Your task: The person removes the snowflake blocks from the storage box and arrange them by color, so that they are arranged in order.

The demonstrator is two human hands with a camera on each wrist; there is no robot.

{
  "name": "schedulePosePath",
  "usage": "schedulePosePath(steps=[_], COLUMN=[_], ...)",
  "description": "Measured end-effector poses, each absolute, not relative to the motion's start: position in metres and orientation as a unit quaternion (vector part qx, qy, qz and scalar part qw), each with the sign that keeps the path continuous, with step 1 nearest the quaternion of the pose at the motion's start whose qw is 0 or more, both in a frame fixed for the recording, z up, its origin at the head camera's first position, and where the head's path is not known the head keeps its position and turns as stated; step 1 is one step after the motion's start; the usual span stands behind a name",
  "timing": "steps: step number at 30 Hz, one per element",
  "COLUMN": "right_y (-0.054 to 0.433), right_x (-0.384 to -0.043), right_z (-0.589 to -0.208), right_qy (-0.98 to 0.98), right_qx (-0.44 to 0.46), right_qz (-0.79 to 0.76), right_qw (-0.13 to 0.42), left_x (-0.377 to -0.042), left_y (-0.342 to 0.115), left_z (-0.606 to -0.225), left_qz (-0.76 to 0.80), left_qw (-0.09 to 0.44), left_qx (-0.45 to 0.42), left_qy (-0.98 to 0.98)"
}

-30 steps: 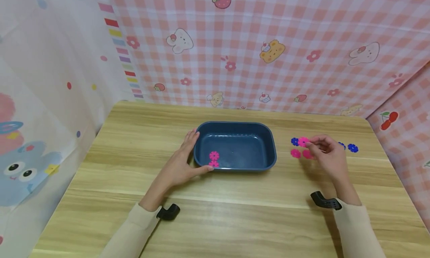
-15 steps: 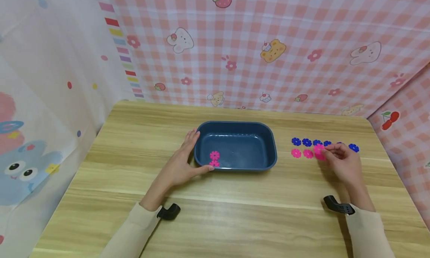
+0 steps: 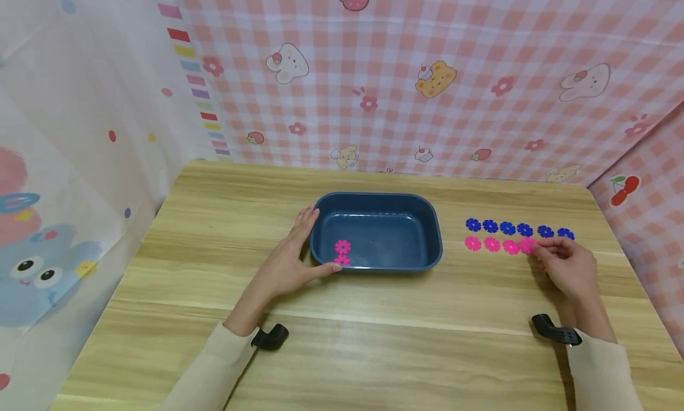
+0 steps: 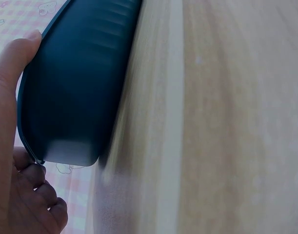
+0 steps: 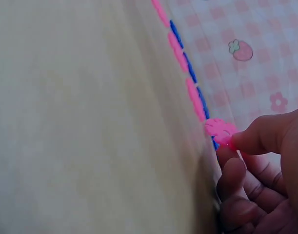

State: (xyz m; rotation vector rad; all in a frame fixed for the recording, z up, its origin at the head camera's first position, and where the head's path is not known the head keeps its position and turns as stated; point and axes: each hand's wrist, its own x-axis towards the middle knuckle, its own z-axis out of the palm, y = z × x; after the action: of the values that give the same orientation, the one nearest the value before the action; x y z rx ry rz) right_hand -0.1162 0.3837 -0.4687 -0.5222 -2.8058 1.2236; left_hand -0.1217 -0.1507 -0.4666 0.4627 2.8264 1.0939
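My left hand [image 3: 285, 262] grips the left end of a dark blue plastic basin [image 3: 382, 267]. Its thumb lies on the near rim and its fingers reach round the left side. Two pink snowflake discs [image 3: 342, 247] lie inside the basin at its near left. Right of the basin, my right hand [image 3: 572, 268] pinches a pink snowflake disc [image 3: 528, 245] between thumb and fingertips. In the right wrist view this pink disc [image 5: 218, 127] looks tilted. Beside it, 3 pink discs [image 3: 492, 244] lie in a row, in front of a row of several blue discs [image 3: 507, 227].
A wood-grain table [image 3: 395, 345] bears everything. Behind it hangs a pink checked cloth [image 3: 385, 60], and another cloth [image 3: 107, 84] hangs at the left. Black curved mounts [image 3: 270, 337] stick out at both wrists.
My right hand has moved right, carrying the pink disc from above the blue discs to the right end of the pink row. The left hand and basin have stayed in place.
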Motion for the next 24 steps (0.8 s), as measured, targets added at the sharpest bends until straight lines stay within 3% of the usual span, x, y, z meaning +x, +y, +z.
schedulePosePath(steps=[8, 17, 24], right_y=[0.391, 0.399, 0.395], right_x=[-0.113, -0.118, -0.118], right_z=[-0.471, -0.467, -0.466], right_qy=[-0.922, -0.936, -0.929], right_qx=[-0.178, -0.179, -0.194], right_qz=[0.345, 0.3, 0.312], right_qw=[0.014, -0.037, -0.033], left_x=[-0.122, -0.121, -0.121], left_y=[-0.15, -0.149, -0.149], left_z=[-0.467, -0.466, -0.465], left_qz=[0.357, 0.36, 0.362], left_qw=[0.043, 0.047, 0.046], left_qx=[0.145, 0.144, 0.143], left_qy=[0.922, 0.921, 0.92])
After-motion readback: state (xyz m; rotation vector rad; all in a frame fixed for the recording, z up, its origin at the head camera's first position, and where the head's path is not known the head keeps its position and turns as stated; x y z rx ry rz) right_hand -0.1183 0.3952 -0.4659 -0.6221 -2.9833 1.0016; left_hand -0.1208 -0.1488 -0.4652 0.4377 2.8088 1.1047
